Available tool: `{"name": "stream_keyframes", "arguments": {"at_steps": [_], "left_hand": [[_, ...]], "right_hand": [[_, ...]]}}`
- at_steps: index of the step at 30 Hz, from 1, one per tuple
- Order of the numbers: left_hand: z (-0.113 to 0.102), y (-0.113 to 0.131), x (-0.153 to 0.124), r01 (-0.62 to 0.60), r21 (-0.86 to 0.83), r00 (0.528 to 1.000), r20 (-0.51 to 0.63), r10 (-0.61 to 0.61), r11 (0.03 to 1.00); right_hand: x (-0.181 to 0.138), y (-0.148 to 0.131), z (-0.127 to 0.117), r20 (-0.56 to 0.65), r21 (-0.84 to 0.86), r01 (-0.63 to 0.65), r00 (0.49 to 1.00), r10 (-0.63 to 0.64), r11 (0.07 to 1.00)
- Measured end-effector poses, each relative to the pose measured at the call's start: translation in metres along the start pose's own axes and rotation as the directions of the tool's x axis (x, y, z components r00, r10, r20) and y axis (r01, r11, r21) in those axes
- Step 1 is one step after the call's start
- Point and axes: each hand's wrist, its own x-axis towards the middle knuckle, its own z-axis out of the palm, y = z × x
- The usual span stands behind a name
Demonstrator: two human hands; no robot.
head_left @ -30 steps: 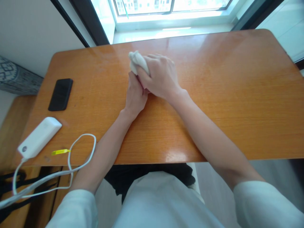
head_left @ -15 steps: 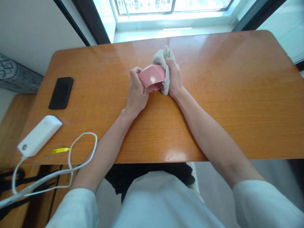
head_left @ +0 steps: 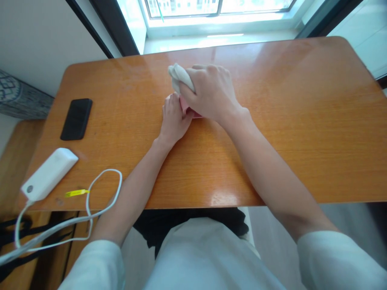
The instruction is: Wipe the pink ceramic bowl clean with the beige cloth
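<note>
My left hand (head_left: 174, 117) grips the left side of a pink faceted container (head_left: 184, 106), thumb at its near edge. Most of the container is hidden behind my hands; only a small pink part shows between them. My right hand (head_left: 212, 93) reaches across the top of it, closed round a pale grey-white cloth (head_left: 181, 77). A bunched end of the cloth sticks out to the left past the thumb, above my left hand. Whether the cloth touches the inside of the container is hidden.
On the left of the wooden table (head_left: 287, 141) lie a black phone (head_left: 76, 119) and a white power strip or adapter (head_left: 50, 174). Its white cable (head_left: 104, 172), with a yellow tag (head_left: 76, 193), loops over the front edge by my left forearm. A window (head_left: 219, 8) is beyond.
My right hand has moved left with the cloth, from the container's right side to over its top, and turned back-up. The container now shows far less. My left hand has barely moved.
</note>
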Motion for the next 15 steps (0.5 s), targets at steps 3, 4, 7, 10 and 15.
{"name": "stream_keyframes", "arguments": {"at_steps": [3, 4, 7, 10, 15], "left_hand": [[-0.009, 0.008, 0.002, -0.008, -0.016, 1.0, -0.005, 0.008, 1.0], [-0.011, 0.01, 0.002, -0.019, -0.025, 1.0, -0.001, 0.019, 1.0], [-0.015, 0.013, 0.002, -0.045, -0.053, 0.999, 0.016, 0.046, 0.998], [-0.013, 0.01, 0.002, 0.005, -0.053, 1.0, 0.001, -0.005, 0.999], [-0.008, 0.001, 0.002, 0.094, -0.053, 0.995, -0.024, -0.095, 0.994]], "right_hand": [[-0.003, -0.009, 0.007, 0.056, -0.018, 0.056, 0.997, -0.055, 0.998], [-0.003, -0.01, 0.01, 0.06, -0.043, 0.079, 0.995, -0.077, 0.996], [-0.003, -0.012, 0.016, 0.044, -0.101, 0.11, 0.993, -0.106, 0.989], [-0.002, -0.005, 0.016, -0.008, -0.037, 0.047, 0.999, -0.048, 0.998], [-0.002, 0.031, 0.023, -0.158, 0.332, -0.103, 0.974, 0.163, 0.937]]}}
